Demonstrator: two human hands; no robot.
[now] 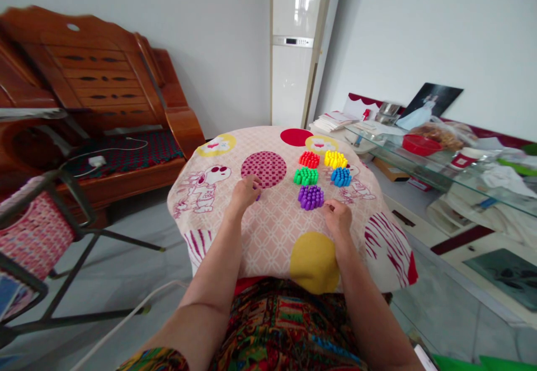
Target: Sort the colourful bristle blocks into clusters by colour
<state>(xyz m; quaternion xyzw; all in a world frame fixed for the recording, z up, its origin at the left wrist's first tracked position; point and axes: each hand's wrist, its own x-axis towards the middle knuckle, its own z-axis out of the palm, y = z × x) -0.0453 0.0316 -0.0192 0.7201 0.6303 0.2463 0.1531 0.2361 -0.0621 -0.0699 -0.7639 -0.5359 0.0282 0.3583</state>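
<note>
My left hand (246,193) is over the left-middle of the table, fingers curled down and closed around a small purple peg-like piece (258,197), of which only a bit shows. My right hand (338,215) is closed in a pinch at the right edge of a purple cluster of pieces (311,197); whatever its fingertips hold is too small to make out. Behind that cluster stand a green group (306,176) and a blue group (340,177). Farther back are a red group (309,159) and a yellow group (335,159), all of small upright rounded pieces.
A patterned cloth (268,236) covers the round table. To the left are a wooden bench (96,85) and a metal-framed folding chair (37,220). On the right, a glass-topped stand (470,175) carries a red bowl (421,145), a cup and papers. A tall white appliance (291,80) stands behind.
</note>
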